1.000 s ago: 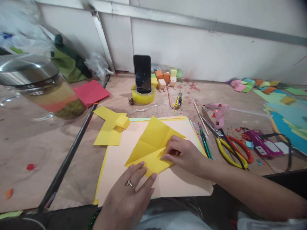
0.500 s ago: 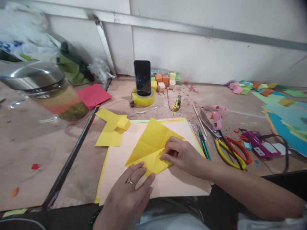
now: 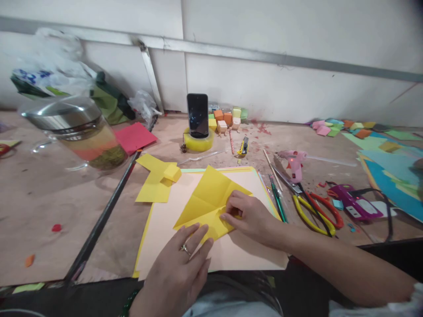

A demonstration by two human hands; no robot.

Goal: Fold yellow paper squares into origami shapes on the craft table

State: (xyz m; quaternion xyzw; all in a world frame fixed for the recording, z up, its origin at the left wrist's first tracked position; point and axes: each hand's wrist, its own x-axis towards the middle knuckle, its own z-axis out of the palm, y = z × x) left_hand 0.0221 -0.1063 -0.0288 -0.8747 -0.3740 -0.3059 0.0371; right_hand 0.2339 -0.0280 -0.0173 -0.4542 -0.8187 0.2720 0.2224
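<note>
A creased sheet of yellow paper (image 3: 209, 189) lies on a stack of pale paper sheets (image 3: 161, 246), its near edge folded over. My right hand (image 3: 249, 215) pinches the folded flap of the yellow paper between thumb and curled fingers. With fingers stretched out, my left hand (image 3: 183, 259) rests its fingertips on the near left part of the fold; it wears a ring. Just left of the sheet, a small yellow paper box (image 3: 172, 173) sits on yellow paper pieces (image 3: 153, 187).
A glass jug of tea (image 3: 89, 136) stands at left beside red paper (image 3: 137, 137). Behind the stack are a phone (image 3: 198, 115) in a tape roll (image 3: 198, 141) and a box cutter (image 3: 243, 146). At right lie scissors (image 3: 307, 213), a pink glue gun (image 3: 295, 163) and a purple power strip (image 3: 357, 202).
The camera view has shifted slightly, so the background sits lower. My right hand keeps its pinch on the yellow paper, and my left hand stays on the fold with little movement.
</note>
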